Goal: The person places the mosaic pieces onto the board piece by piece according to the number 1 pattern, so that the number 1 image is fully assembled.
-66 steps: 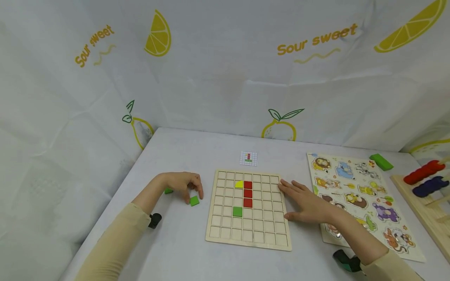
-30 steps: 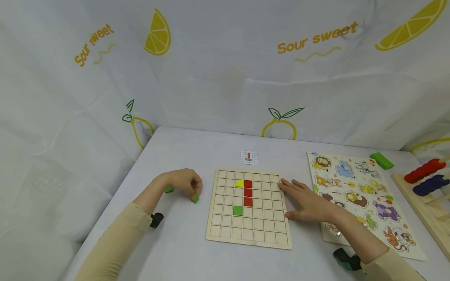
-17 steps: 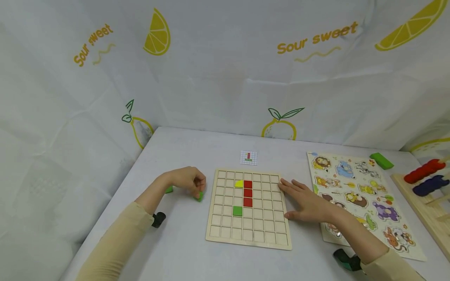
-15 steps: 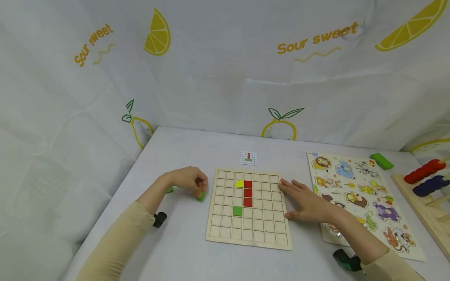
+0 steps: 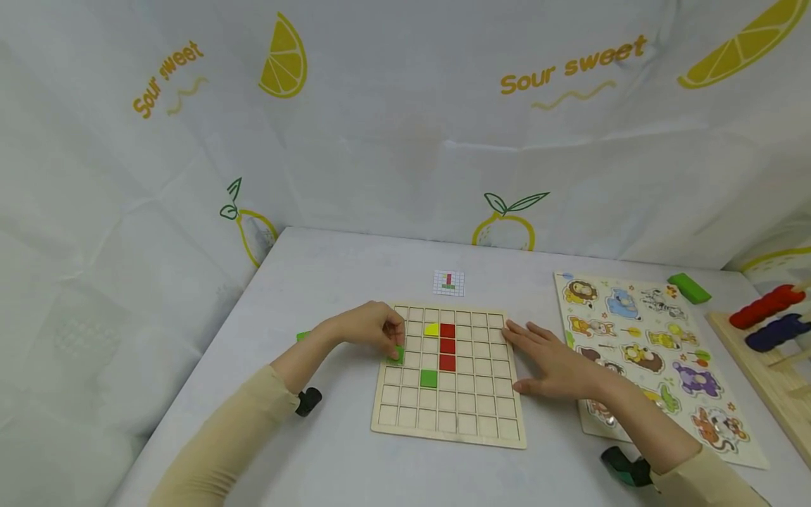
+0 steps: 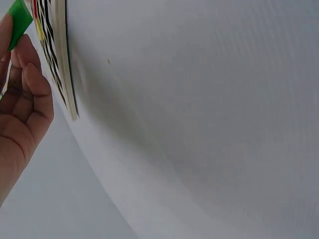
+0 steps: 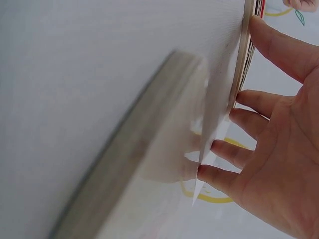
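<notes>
My left hand (image 5: 370,325) pinches a green square tile (image 5: 395,355) over the left columns of the wooden grid board (image 5: 453,441). In the left wrist view the green tile (image 6: 20,22) stands between thumb and fingers, near the board's edge. Three red tiles (image 5: 447,346) form a column on the board, with a yellow curved-edge tile (image 5: 432,329) beside the top one. Another green tile (image 5: 429,379) lies lower, one column left of the reds. My right hand (image 5: 554,362) rests with spread, straight fingers against the board's right edge; the right wrist view shows its fingertips there.
Behind the board lies a small pattern card (image 5: 448,283). A further green tile (image 5: 303,336) is partly hidden by the left forearm. To the right are an animal puzzle board (image 5: 633,338), a green block (image 5: 689,288) and a wooden stand with red and blue beads (image 5: 769,310).
My left hand has picked the green tile off the table and carried it right, from beside the board to over its left columns. The right hand has stayed at the board's edge.
</notes>
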{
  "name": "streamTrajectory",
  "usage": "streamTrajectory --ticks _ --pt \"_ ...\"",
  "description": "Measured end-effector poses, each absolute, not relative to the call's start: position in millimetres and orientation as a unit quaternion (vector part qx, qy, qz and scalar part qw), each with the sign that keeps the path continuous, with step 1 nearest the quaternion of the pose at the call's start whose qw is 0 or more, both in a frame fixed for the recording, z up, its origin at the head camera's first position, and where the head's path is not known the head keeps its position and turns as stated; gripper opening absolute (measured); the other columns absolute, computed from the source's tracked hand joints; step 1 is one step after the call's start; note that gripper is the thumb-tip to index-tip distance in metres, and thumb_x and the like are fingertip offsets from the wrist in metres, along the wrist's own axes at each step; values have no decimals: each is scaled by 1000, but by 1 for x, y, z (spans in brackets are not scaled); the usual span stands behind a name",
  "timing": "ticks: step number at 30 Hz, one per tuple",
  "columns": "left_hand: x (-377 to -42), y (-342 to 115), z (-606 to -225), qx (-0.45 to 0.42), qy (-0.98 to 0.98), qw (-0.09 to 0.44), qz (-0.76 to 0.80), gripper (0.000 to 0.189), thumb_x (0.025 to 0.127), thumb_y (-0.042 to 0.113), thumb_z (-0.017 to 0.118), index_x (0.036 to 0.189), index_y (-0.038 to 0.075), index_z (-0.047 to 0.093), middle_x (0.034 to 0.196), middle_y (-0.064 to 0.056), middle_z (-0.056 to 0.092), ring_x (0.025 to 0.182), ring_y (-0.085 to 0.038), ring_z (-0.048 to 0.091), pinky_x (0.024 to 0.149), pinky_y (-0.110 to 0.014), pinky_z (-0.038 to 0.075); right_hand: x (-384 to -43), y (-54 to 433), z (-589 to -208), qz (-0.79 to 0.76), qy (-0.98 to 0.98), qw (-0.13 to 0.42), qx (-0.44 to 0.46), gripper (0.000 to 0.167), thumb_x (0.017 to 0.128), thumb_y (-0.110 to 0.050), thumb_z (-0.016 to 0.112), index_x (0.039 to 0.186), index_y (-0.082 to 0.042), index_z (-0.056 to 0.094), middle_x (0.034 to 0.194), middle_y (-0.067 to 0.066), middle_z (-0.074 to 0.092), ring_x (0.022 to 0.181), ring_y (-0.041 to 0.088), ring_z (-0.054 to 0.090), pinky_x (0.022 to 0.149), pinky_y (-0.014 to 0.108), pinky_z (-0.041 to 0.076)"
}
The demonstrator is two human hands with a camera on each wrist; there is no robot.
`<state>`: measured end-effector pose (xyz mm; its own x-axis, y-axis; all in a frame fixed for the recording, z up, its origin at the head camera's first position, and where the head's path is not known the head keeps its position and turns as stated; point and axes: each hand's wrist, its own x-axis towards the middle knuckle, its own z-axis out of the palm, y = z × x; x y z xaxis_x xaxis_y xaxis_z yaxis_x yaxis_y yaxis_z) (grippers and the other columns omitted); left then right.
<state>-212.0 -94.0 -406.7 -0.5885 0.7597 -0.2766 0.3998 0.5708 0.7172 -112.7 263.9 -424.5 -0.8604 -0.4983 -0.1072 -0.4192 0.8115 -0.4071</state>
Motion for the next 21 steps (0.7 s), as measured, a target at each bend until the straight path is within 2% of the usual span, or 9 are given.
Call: streamTrajectory --ticks 13,17,21 --pt "-201 -54 -418 367 830 256 333 14 79 12 82 81 11 68 77 4 66 69 -5 53 66 -17 45 -113 263 -421 -196 945 116 -234 88 84 -48 73 153 -9 34 162 18 28 144 57 21 106 74 30" --pt "-195 -45 -420 366 828 257 339 12 80 12 81 84 10 70 81 1 70 71 -4 56 68 -16 48 -112 263 -422 -198 944 113 -237 88 84 -48 72 153 -9 34 162 19 28 144 57 22 105 74 30" --pt "-189 -37 -423 359 829 263 337 9 81 13 80 84 12 72 80 4 70 71 -2 58 69 -16 49 -112 264 -424 -195 945 113 -236 87 84 -46 73 153 -9 34 162 19 27 145 56 21 106 74 30"
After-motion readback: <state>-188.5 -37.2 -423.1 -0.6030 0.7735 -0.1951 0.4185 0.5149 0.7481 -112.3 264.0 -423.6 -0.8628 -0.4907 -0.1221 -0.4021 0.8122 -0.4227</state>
